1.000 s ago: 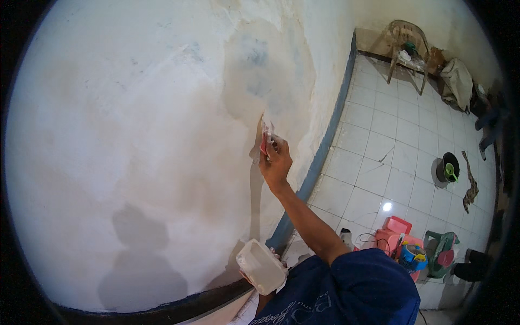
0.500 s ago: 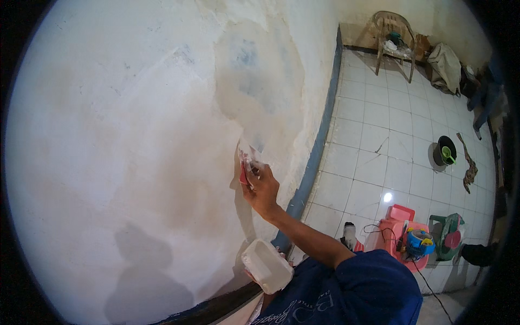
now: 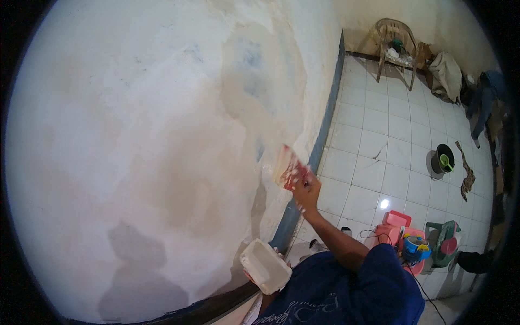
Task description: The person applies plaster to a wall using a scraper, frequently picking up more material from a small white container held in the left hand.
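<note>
In my right hand point(image 3: 307, 196) is a red putty knife point(image 3: 292, 169), its broad blade smeared with white putty and slightly blurred. The blade stands near the right part of the wall point(image 3: 162, 162), close to its lower edge; whether it touches the surface I cannot tell. Putty specks my right fingers. Held low against my body is a white rectangular plastic tub point(image 3: 265, 266), its opening facing up. My left hand point(image 3: 279, 253) grips it from beneath and the side, mostly hidden behind it. A damp-looking beige patch with bluish spots point(image 3: 252, 86) marks the wall ahead.
A blue-grey skirting band point(image 3: 325, 127) divides wall from white tiled floor point(image 3: 374, 146). To the right stand a pink stool point(image 3: 387, 234) with a blue device point(image 3: 416, 247), a trailing cord, a green stool point(image 3: 445, 244) and a black bucket point(image 3: 441, 154). Farther off is a plastic chair point(image 3: 397, 38).
My right hand has swung the putty knife to the right, from the wall patch towards the skirting, and turned its blade. The tub stays in my left hand, almost unmoved.
</note>
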Demonstrator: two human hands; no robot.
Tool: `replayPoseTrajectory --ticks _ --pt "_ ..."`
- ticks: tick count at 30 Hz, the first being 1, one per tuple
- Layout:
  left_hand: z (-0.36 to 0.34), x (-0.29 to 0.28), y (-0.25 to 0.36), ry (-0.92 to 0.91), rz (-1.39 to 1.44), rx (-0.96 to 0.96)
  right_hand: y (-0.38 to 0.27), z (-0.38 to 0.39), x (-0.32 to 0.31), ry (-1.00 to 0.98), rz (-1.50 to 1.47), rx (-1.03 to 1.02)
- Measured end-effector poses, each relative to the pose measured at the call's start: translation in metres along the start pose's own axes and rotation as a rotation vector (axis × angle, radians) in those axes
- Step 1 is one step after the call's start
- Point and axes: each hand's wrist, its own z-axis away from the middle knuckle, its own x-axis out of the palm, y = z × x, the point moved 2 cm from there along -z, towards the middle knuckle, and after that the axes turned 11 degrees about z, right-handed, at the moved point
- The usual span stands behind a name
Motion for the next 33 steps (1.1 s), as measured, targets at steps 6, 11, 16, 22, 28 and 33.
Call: replayPoseTrajectory --ticks 6,11,16,22,28,33 --pt "0.000 0.013 -0.012 0.028 0.105 -0.025 0.037 -0.024 0.001 -0.196 -0.200 0.846" --pt "0.002 -0.001 -0.012 -0.026 0.063 -0.021 0.023 -0.059 0.009 -0.427 -0.032 0.722" --pt "0.004 -0.010 -0.018 -0.001 0.097 -0.015 0.000 -0.083 0.010 -0.513 0.078 0.646" --pt "0.006 -0.019 -0.019 0.028 0.064 0.033 -0.016 -0.088 0.035 -0.573 -0.080 0.674" --pt "0.002 -0.039 -0.008 -0.020 -0.065 -0.001 -0.002 -0.089 0.084 -0.617 0.292 0.545" --pt "0.001 -0.025 -0.020 0.043 -0.075 0.046 -0.053 -0.113 0.087 -0.596 0.226 0.477"
